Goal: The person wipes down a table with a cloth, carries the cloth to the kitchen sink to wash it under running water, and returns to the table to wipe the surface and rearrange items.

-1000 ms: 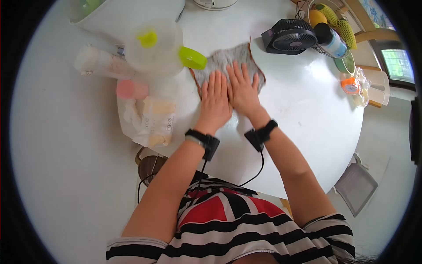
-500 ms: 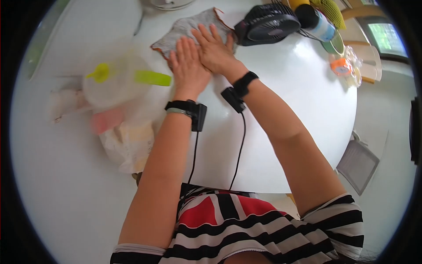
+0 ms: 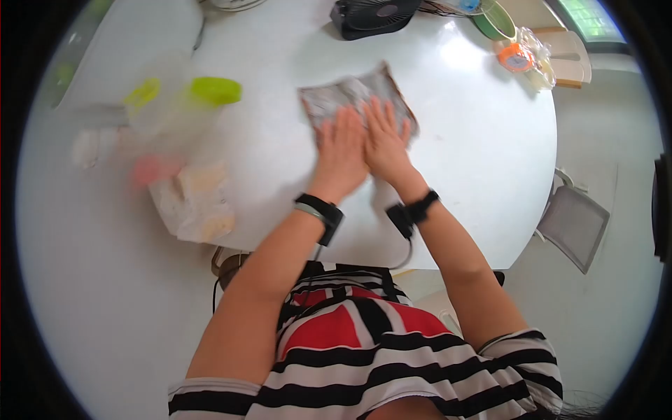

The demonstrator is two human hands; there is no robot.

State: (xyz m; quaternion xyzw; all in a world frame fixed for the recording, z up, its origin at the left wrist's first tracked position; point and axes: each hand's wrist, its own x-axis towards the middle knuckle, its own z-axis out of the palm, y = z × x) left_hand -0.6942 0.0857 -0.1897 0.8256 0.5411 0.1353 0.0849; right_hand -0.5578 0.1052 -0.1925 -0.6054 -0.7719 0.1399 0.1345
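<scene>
A grey cloth (image 3: pixel 343 94) with a reddish-brown edge lies spread on the white table (image 3: pixel 483 182). My left hand (image 3: pixel 341 150) rests flat on the cloth's near left part, a little blurred, its fingers stretched forward. Beside it, my right hand (image 3: pixel 385 143) presses flat on the near right part, its fingers slightly apart. The two hands touch or nearly touch along their inner sides. Neither is wrapped round anything. Both wrists wear black straps with small black boxes.
Left of the hands stand a clear jug (image 3: pixel 164 98) with a lime-green handle, a pink cup (image 3: pixel 155 170) and a plastic packet (image 3: pixel 196 203), all blurred. A black fan (image 3: pixel 374 15), a green basket (image 3: pixel 495 21) and an orange tape roll (image 3: pixel 515 57) sit beyond, towards the right.
From half a second ago, both hands and the cloth have come back nearer my body, away from the fan. The view has also shifted. Both hands stay flat on the cloth.
</scene>
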